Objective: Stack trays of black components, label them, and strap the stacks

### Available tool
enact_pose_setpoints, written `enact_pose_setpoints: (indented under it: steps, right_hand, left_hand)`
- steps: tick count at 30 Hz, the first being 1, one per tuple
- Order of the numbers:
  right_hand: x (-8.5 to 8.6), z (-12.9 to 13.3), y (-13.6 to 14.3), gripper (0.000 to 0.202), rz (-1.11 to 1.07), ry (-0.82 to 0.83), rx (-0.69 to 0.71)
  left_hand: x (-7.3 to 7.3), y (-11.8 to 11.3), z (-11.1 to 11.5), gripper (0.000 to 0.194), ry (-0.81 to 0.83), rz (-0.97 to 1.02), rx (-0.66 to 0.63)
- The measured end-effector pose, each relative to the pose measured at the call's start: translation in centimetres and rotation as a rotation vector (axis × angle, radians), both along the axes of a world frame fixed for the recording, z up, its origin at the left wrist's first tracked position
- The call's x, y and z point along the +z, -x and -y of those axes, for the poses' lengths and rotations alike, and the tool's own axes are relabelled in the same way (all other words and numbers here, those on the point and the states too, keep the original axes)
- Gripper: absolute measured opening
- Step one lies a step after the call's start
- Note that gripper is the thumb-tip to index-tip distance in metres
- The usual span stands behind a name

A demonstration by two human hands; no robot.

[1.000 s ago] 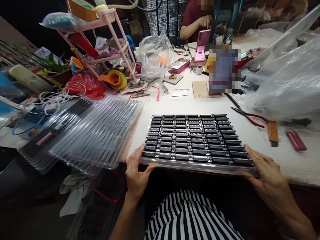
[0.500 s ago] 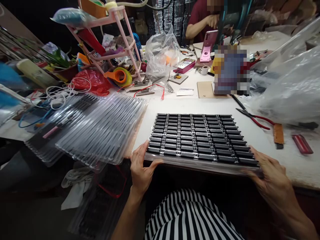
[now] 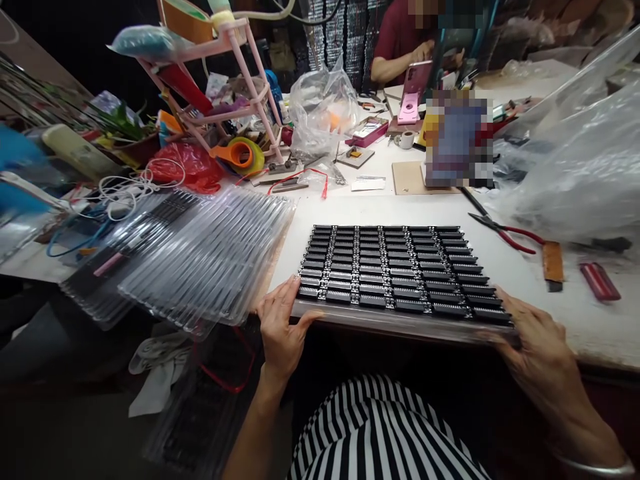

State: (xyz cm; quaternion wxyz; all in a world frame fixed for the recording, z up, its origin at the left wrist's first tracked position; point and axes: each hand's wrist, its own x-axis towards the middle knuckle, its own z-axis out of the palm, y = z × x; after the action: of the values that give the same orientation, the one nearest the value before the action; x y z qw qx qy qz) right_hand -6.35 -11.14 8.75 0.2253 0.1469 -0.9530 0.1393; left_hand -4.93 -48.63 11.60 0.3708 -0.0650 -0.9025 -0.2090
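Observation:
A clear plastic tray (image 3: 380,323) lies at the front edge of the white table, its near rim reaching over my lap. Several rows of black rectangular parts with silvery pins (image 3: 373,273) fill its top. My left hand (image 3: 283,328) grips the near left corner, thumb along the front rim and fingers up the side. At the near right corner, my right hand (image 3: 543,347) holds the tray the same way, with its fingertips partly hidden behind the edge.
Stacked clear plastic trays (image 3: 200,260) stand to the left. Red-handled pliers (image 3: 505,230) and a red object (image 3: 599,281) lie at right, near a large plastic bag (image 3: 575,153). A pink rack (image 3: 255,93) stands behind. A co-worker's arm (image 3: 395,67) is across the table.
The camera view has shifted slightly. Both hands keep their hold on the tray's near corners, and the tray looks almost still.

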Motion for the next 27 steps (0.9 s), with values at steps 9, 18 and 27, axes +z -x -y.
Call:
enact_pose_setpoints:
  steps: [9,18,27]
  right_hand:
    - [0.1,0.1,0.0,0.054,-0.023,-0.021,0.009]
    - [0.3,0.4,-0.2,0.058,0.010,-0.081,0.013]
    - [0.6,-0.2,0.1,0.064,0.124,-0.039,0.056]
  left_hand:
    - [-0.1,-0.2,0.2,0.056,0.019,0.042,-0.009]
    - [-1.7,-0.9,0.8,0.059,0.013,0.139,-0.019]
    - [-1.9,-1.1,1.2,0.070,-0.069,0.278,-0.006]
